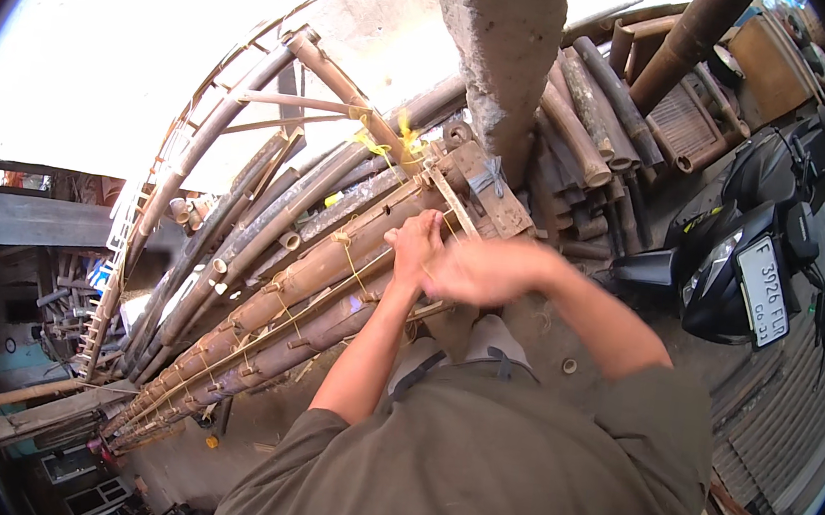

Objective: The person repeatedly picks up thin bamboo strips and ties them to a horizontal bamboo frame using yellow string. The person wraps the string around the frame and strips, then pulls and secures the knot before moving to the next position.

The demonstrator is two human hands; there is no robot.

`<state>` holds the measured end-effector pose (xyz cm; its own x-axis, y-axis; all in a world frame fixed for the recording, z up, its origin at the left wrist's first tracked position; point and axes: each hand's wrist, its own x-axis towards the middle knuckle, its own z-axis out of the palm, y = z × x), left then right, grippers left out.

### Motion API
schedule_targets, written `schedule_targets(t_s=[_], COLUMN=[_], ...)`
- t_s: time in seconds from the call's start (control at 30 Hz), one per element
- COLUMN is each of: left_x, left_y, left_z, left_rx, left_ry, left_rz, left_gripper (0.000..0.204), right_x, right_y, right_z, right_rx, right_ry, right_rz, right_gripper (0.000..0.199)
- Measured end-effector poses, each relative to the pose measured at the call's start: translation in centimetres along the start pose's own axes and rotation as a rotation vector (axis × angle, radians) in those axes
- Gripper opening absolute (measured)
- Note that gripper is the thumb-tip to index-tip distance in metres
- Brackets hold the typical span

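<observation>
Two long brown bamboo poles, an upper bamboo pole (pixel 316 266) and a lower bamboo pole (pixel 319 331), lie side by side, bound at intervals with thin yellow cord (pixel 346 242). At their near end my left hand (pixel 415 248) rests over the upper pole, fingers curled in. What it grips, if anything, is hidden. Crossing just in front of its wrist is my right hand (pixel 492 269), smeared by motion, so its fingers do not show clearly. Just beyond both hands sits a wooden block (pixel 500 204) with a grey strip (pixel 489 175) tied on it.
A rough concrete pillar (pixel 489 54) rises beyond the block. Stacked bamboo lengths (pixel 587 125) lie behind it to the right. A black motorcycle (pixel 722 280) is parked at the right. At the left stands a curved bamboo frame (pixel 198 149); more poles (pixel 309 186) lie beside it.
</observation>
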<state>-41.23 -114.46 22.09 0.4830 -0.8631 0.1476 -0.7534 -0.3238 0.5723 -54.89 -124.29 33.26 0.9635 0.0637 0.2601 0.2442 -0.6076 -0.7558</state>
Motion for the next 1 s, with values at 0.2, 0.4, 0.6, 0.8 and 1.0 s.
schedule_targets(t_s=[0.2, 0.4, 0.6, 0.8, 1.0], left_x=[3.4, 14.8, 11.1, -2.9, -15.6], left_y=[2.2, -2.7, -7.6, -18.7, -24.7], left_z=[-2.5, -0.6, -4.6, -21.6, -23.3], left_rx=[-0.378, -0.195, -0.219, 0.099, 0.116], left_ry=[-0.013, 0.219, -0.167, 0.053, -0.370], left_rz=[0.101, -0.124, 0.027, -0.041, -0.024], left_gripper=[0.030, 0.029, 0.041, 0.039, 0.035], right_x=[-6.8, -7.7, -3.3, 8.0, 17.4], right_y=[1.8, 0.3, -3.1, -7.1, -9.6], right_z=[9.5, 12.9, 19.9, 34.1, 37.9], right_rx=[0.330, -0.197, -0.464, 0.618, 1.667], right_ry=[0.210, 0.296, 0.414, 0.153, 1.610], right_rz=[0.550, 0.433, 0.709, 0.510, 0.544], right_gripper=[0.040, 0.033, 0.024, 0.023, 0.018])
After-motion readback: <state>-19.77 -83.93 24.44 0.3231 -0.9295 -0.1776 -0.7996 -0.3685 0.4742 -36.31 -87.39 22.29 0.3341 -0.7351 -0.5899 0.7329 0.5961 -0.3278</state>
